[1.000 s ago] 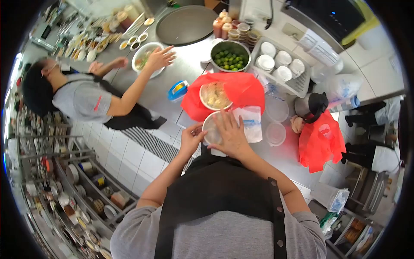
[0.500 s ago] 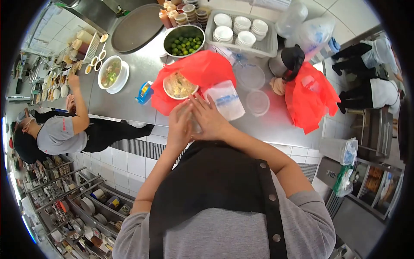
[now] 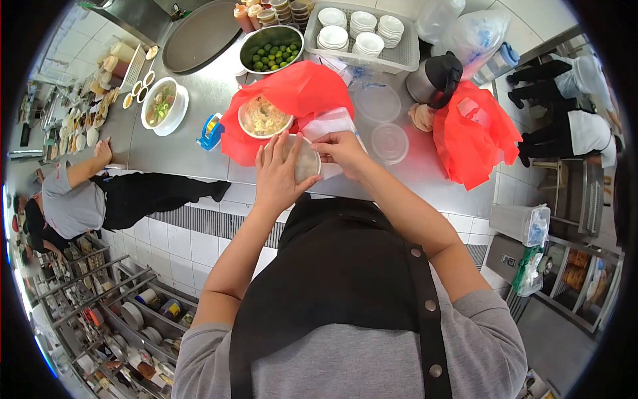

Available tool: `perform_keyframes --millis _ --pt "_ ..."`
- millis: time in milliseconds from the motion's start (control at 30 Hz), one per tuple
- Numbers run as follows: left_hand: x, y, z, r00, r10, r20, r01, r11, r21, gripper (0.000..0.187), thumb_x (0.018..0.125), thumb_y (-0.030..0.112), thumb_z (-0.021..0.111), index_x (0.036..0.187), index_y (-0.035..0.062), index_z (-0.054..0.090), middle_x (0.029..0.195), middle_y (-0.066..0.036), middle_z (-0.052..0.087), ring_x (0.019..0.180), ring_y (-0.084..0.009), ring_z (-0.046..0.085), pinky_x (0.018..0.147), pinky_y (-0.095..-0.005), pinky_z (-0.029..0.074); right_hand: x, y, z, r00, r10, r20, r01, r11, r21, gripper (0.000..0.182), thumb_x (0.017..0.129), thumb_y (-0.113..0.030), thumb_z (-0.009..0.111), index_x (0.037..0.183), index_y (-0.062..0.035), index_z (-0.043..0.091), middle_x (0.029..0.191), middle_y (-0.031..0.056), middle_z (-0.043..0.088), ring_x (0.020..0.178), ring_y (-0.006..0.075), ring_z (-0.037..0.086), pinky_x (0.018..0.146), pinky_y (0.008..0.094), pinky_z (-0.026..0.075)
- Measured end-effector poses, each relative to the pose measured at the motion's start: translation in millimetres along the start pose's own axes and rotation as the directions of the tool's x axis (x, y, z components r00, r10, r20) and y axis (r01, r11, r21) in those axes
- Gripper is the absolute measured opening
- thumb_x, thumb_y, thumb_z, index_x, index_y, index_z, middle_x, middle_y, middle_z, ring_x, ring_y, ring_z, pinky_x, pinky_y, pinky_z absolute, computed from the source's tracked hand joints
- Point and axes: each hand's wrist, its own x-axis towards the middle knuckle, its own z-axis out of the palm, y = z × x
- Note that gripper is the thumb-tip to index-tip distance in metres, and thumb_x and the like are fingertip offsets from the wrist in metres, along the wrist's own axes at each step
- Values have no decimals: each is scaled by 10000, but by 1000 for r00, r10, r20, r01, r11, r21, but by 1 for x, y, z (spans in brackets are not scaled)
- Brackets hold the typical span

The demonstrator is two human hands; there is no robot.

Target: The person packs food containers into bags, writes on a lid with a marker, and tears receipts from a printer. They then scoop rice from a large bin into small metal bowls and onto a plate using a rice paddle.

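Near the counter's front edge I hold a round translucent plastic tub [image 3: 306, 161], its top facing me. My left hand [image 3: 278, 174] grips it from the left, fingers across its top and thumb at the lower right rim. The fingertips of my right hand [image 3: 341, 151] pinch the rim at the upper right. Whether a lid is on the tub is hard to make out. Just beyond sits a bowl of fried rice [image 3: 266, 118] in an open red bag [image 3: 299, 86]. A white plastic packet [image 3: 330, 125] lies partly behind my right hand.
Two clear round lids [image 3: 389, 143] lie right of my hands, near a black-topped jug [image 3: 432, 83] and another red bag [image 3: 475, 143]. Behind are a bowl of green limes [image 3: 272, 50] and a crate [image 3: 409, 58] of small bowls. Left are a tape dispenser [image 3: 211, 133], soup bowl [image 3: 163, 105] and co-worker [image 3: 73, 199].
My hands have parted somewhat, showing the tub's round top. My right hand has shifted right to its rim. The co-worker on the left has lowered an arm and moved left.
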Motion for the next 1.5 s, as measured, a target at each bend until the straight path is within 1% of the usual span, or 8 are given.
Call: perform_keyframes --millis 333,533,600,1133,1233,1300,1433,1500 --pt "-6 11 11 995 -72 -72 75 997 36 925 762 674 653 1488 159 402 1514 -135 356 1405 -332 310 1130 -552 235 9 -15 -1 999 3 35 4 978 -210 195 786 -82 788 889 55 696 753 78 658 641 142 611 603 282 528" --pt "-12 22 16 980 -153 -130 162 985 57 906 774 641 664 1494 162 391 1513 -133 356 1400 -333 321 1127 -542 244 -14 -8 -2 985 173 15 -170 978 -118 221 777 -65 793 915 46 660 797 95 661 667 172 643 629 302 558" --pt "-11 29 17 973 -179 -147 191 979 71 906 771 635 665 1496 165 392 1516 -132 357 1402 -326 319 1126 -535 242 -34 -13 0 965 256 49 -255 966 -30 280 790 -80 800 954 38 607 885 122 665 777 203 673 759 357 582" --pt "-19 26 28 929 -203 -309 200 979 -43 1056 663 587 775 1482 55 373 1478 -154 439 1382 -351 385 1139 -511 259 -18 -1 -10 968 205 148 -201 979 -40 350 786 -52 778 1027 66 553 866 161 662 801 269 700 719 359 620" --pt "-19 26 29 927 -195 -322 188 981 -53 1112 646 605 777 1472 -6 351 1462 -188 446 1378 -352 393 1140 -505 256 -6 3 4 992 -105 76 124 940 -318 312 795 -101 761 1014 49 597 867 152 673 770 264 694 711 350 597" --pt "-19 26 28 929 -196 -313 193 980 -40 1140 642 625 772 1464 -37 341 1450 -213 448 1376 -349 394 1139 -502 253 15 18 12 847 -513 143 501 677 -539 254 828 -177 719 984 13 652 894 155 677 798 271 681 730 358 551" --pt "-17 28 29 926 -210 -312 209 977 -38 1122 641 557 789 1467 -45 325 1449 -213 448 1372 -352 399 1140 -499 253 30 32 19 901 -434 17 382 772 -509 233 866 -232 669 940 -11 685 932 172 672 835 280 663 755 377 511" --pt "-14 30 32 917 -233 -323 228 972 -53 1113 635 529 798 1470 -35 327 1454 -204 448 1372 -355 399 1141 -499 253 36 37 18 811 -585 1 502 696 -514 200 877 -207 652 962 -30 689 928 186 663 846 294 643 751 386 504"
